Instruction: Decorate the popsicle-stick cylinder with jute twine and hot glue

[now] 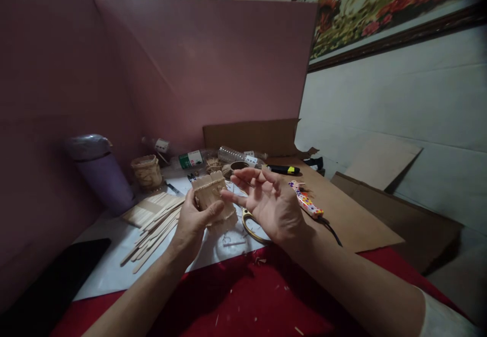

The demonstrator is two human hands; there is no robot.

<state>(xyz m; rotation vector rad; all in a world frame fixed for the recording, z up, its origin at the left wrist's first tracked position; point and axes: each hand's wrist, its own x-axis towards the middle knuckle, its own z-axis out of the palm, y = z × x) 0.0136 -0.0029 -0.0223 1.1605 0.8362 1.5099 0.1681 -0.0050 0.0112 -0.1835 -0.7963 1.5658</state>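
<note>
pale wood sticks [164, 221] fan out at 8 o'clock from the held panel, probably for easy grabbing. left hand [193, 228] grips that panel [207, 195], thumb in front, seemingly to steady it. gold-handled scissors [247, 229] sit at 4. right hand [274, 207] is half-curled at 3 (can't tell if it's pinching anything), speckled corded tool [310, 206] beyond, maybe for quick reach.

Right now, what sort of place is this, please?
Probably a home craft table: loose wooden sticks, gold-handled scissors, and a small stick-built piece in the left hand.
</note>
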